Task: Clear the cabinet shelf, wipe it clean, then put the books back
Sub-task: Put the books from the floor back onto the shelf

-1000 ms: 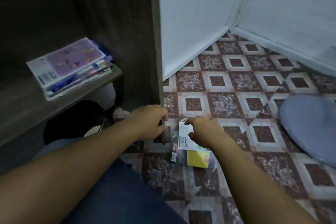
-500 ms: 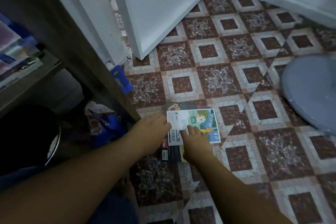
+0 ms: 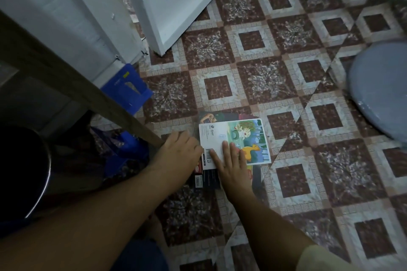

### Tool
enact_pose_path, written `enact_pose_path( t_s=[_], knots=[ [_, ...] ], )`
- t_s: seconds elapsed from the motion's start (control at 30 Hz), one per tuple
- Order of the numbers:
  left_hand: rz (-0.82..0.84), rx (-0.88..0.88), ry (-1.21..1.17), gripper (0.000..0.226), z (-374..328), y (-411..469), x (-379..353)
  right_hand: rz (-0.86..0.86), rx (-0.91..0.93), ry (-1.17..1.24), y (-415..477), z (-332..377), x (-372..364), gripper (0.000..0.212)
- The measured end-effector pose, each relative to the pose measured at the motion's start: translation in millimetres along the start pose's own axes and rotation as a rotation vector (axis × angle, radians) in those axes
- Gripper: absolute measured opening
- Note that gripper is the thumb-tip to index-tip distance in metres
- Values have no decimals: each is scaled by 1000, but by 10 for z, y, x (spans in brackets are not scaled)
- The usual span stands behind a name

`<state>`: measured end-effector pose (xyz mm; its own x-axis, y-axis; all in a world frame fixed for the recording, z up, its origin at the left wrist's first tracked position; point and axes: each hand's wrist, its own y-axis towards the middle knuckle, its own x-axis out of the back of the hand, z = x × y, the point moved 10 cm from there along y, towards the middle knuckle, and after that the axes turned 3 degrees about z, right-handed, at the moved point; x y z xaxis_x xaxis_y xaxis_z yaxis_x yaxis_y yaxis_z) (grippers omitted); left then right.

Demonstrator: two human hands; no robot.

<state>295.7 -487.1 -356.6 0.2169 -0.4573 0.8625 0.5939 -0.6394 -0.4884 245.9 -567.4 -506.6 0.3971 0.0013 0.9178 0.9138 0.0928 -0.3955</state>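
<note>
A small stack of books [image 3: 240,138] lies flat on the patterned tile floor, just right of the cabinet's wooden side panel [image 3: 72,86]. The top book has a white and green cartoon cover. My right hand [image 3: 229,160] lies flat on its near edge, fingers straight. My left hand [image 3: 178,149] touches the stack's left edge, fingers loosely bent at the side of the books. Darker books show underneath. The cabinet shelf is out of view.
A blue box [image 3: 127,88] leans behind the cabinet panel by the white door frame [image 3: 92,17]. A dark round stool [image 3: 24,171] stands at the lower left. A pale blue round lid or seat [image 3: 381,88] lies at the right edge. More blue things [image 3: 125,152] sit under the cabinet.
The view swung down and right from the shelf to the floor. The cartoon-cover book went from held upright to lying flat on the stack, and my right hand's fingers spread flat on it.
</note>
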Motion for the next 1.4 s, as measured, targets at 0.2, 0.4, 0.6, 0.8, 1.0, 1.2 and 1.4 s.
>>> enact_pose_path(
  t_s=[0.2, 0.4, 0.6, 0.8, 1.0, 1.2, 1.4],
  knots=[
    [-16, -8, -70, 35, 5, -26, 13, 9, 31, 12, 10, -11, 48, 108],
    [5, 15, -192, 38, 33, -9, 39, 7, 89, 6, 66, 16, 370, 61],
    [39, 83, -410, 54, 129, -118, 159, -197, -28, 33, -101, -54, 1009, 42],
    [29, 188, -353, 75, 191, -245, 553, -88, -135, 42, -442, -19, 1896, 27],
    [-84, 215, -439, 30, 190, -750, 1080, -33, 20, 6, -947, 124, 2888, 24],
    [-262, 224, -459, 22, 509, -1745, 1730, -109, 94, 81, -1500, 472, 3799, 9],
    [-349, 426, -436, 14, 1262, -3020, 1882, -196, 287, 8, -1705, 1354, 4459, 25]
  ],
)
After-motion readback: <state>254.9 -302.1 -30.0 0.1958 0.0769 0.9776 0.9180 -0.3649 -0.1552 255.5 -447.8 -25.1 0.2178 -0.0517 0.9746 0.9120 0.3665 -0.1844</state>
